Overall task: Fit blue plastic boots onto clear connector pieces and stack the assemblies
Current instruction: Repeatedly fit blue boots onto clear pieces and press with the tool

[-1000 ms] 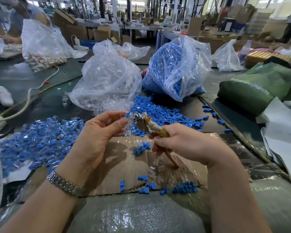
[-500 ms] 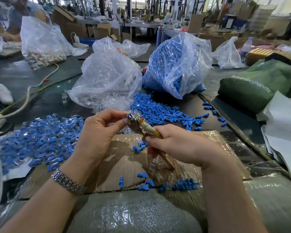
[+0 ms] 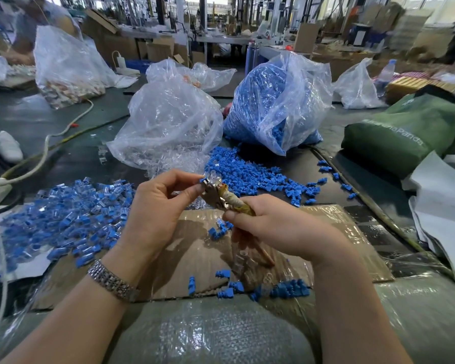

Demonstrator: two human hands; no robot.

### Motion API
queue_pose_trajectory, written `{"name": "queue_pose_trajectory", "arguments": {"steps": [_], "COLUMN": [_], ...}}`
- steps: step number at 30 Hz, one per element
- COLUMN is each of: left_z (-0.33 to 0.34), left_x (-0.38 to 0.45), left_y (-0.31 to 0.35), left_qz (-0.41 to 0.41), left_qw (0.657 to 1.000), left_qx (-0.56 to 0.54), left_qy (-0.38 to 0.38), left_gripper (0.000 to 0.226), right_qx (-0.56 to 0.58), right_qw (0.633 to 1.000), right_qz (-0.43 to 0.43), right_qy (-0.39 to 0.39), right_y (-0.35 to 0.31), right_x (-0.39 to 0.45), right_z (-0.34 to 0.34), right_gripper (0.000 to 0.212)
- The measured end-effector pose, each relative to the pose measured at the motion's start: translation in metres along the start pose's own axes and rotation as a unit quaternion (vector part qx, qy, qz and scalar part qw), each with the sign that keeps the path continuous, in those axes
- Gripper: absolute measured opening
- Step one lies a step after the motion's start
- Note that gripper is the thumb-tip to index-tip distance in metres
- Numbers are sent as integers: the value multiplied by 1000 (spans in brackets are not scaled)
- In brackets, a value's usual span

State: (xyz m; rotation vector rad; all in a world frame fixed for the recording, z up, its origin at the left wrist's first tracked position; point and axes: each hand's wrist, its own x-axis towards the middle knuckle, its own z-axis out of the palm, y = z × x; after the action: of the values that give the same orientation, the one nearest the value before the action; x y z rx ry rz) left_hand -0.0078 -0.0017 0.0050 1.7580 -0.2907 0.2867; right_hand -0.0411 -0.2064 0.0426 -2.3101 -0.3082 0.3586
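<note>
Hands are working together: left hand (image 3: 153, 214) is pinching a blue boot (image 3: 203, 179) at the tool tip, right hand (image 3: 279, 229) is gripping the taped tool (image 3: 231, 200).

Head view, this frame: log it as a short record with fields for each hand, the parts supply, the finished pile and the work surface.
left hand: pinches a small blue-and-clear piece at the tool tip
right hand: grips a tape-wrapped tool
bag of blue boots: open, boots spilled in front
bag of clear connectors: left of the blue bag
assembled pile: left of the hands
cardboard sheet: under the hands, loose boots on it
</note>
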Motion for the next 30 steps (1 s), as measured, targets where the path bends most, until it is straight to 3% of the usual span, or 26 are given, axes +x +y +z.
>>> {"name": "queue_pose_trajectory", "arguments": {"steps": [4,7,12,15,18,24,27,30], "left_z": [-12,-15,-18,-22,-13,10,14,18], "left_x": [3,5,2,2,0,-5,-7,-9], "left_y": [-4,-9,-12,-13,-14,-14,-15,-17], "left_qz": [10,16,11,-11,29,101,112,124], "left_qw": [999,990,899,857,871,914,922,924], "left_qx": [7,130,427,506,488,370,337,330], "left_qy": [42,57,99,98,54,-130,-155,-147], "left_gripper": [13,14,5,5,13,20,17,16], "right_qx": [50,-31,-197,-220,-215,-232,-220,-174], "right_qw": [998,991,945,931,929,923,935,960], "right_qz": [22,65,207,248,258,258,176,135], "right_qy": [24,117,157,153,155,168,213,172], "right_y": [6,12,31,36,35,35,26,16], "right_x": [-10,-8,7,11,12,11,11,10], "right_z": [-11,-17,-12,-8,-7,-6,-6,-2], "right_gripper": [37,31,30,43,43,41,32,26]}}
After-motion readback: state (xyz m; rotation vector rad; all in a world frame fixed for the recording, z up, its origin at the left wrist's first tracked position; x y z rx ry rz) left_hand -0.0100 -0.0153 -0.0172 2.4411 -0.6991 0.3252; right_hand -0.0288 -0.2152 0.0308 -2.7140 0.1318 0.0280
